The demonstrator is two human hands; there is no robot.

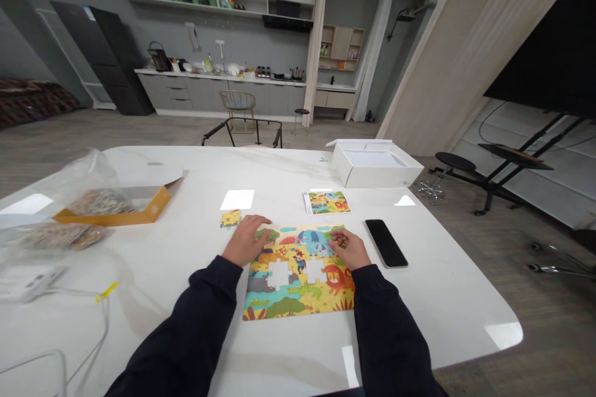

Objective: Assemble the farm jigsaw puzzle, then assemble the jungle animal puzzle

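A jigsaw puzzle (282, 305) with jungle animals lies on the white table, with two gaps in its middle showing bare tabletop. My left hand (246, 240) rests at its upper left edge, thumb and fingers stretched out and apart, holding nothing. At the upper right, beside the blue elephants, my right hand (350, 249) has its fingers curled together over the puzzle; whatever is between them is hidden. Yellow loose puzzle pieces (230, 218) lie just beyond my left hand. Behind the puzzle is a small picture card (328, 202) with the same scene.
A black phone (386, 243) lies right of the puzzle. Farther back stands an open white box (379, 170). On the left are an orange-edged box (153, 207) with bagged pieces, another plastic bag (65, 237), and a white charger (30, 282) with cables.
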